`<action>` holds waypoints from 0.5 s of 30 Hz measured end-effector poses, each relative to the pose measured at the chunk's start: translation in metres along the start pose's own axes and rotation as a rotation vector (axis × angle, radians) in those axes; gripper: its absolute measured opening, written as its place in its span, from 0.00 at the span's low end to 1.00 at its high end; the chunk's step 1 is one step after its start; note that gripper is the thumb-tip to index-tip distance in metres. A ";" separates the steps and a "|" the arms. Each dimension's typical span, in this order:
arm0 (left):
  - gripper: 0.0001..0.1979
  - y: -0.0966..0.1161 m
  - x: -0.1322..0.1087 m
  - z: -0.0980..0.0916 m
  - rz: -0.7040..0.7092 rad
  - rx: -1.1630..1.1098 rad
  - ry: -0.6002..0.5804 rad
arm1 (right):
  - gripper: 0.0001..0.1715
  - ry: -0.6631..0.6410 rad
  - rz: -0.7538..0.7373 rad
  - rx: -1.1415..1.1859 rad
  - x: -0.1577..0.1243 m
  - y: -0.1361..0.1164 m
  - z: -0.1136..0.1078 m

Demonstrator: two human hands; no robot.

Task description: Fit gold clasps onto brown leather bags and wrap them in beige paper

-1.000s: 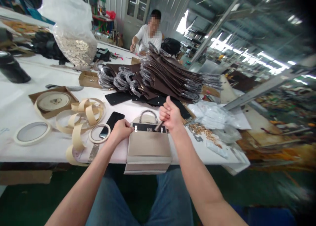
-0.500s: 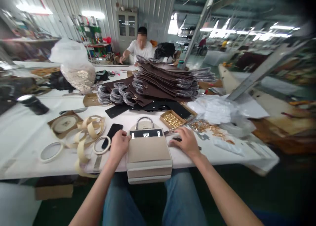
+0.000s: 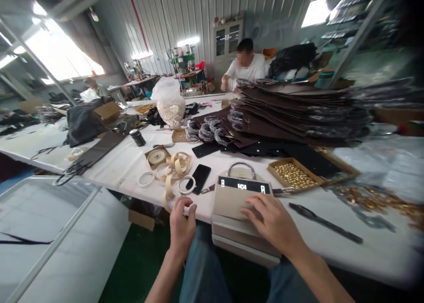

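Observation:
A beige handbag (image 3: pixel 228 203) with a dark top band and a curved handle (image 3: pixel 241 165) rests at the table's front edge, above my knees. Over its front panel is my right hand (image 3: pixel 265 212), fingers apart and holding nothing; whether the fingertips touch the panel I cannot tell. My left hand (image 3: pixel 183 221) is off to the bag's left, thumb and fingers apart, with nothing in it. Close by that hand lie a roll of tape (image 3: pixel 187 185) and a black phone (image 3: pixel 202 176). A black strap-like tool (image 3: pixel 326 222) lies to the right of the bag.
Behind the bag stands a box of gold studs (image 3: pixel 294 175), beside loose gold hardware (image 3: pixel 374 199). Dark brown bag panels (image 3: pixel 281 113) are piled high farther back. Curled tape (image 3: pixel 179 164) and a black jar (image 3: pixel 137 138) are on the left. A co-worker (image 3: pixel 250 64) sits across the table.
The view has turned left. My left hand has come away from the bag's upper left edge. My right hand has moved from beside the bag to over its front.

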State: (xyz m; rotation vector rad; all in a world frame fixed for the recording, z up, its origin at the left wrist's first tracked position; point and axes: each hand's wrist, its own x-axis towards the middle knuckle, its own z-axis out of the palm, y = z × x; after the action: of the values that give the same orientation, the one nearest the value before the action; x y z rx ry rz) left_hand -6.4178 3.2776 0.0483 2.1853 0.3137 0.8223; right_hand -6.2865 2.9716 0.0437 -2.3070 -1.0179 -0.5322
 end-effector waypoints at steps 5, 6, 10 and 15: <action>0.11 -0.030 0.044 -0.065 -0.198 0.101 0.171 | 0.09 -0.064 0.010 0.108 0.018 -0.031 0.006; 0.14 -0.036 0.054 -0.074 -0.243 0.086 0.172 | 0.08 -0.088 0.006 0.130 0.023 -0.040 0.007; 0.22 -0.053 0.072 -0.097 -0.329 -0.056 0.159 | 0.07 -0.165 -0.002 0.183 0.065 -0.070 0.020; 0.35 -0.061 0.038 -0.112 -0.399 -0.133 0.233 | 0.12 -0.230 0.153 0.183 0.184 -0.078 0.071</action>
State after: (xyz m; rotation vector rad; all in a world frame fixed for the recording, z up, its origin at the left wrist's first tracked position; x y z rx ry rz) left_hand -6.4596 3.4011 0.0765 1.8207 0.7615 0.8413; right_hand -6.2199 3.1591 0.1168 -2.2921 -0.9405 -0.1091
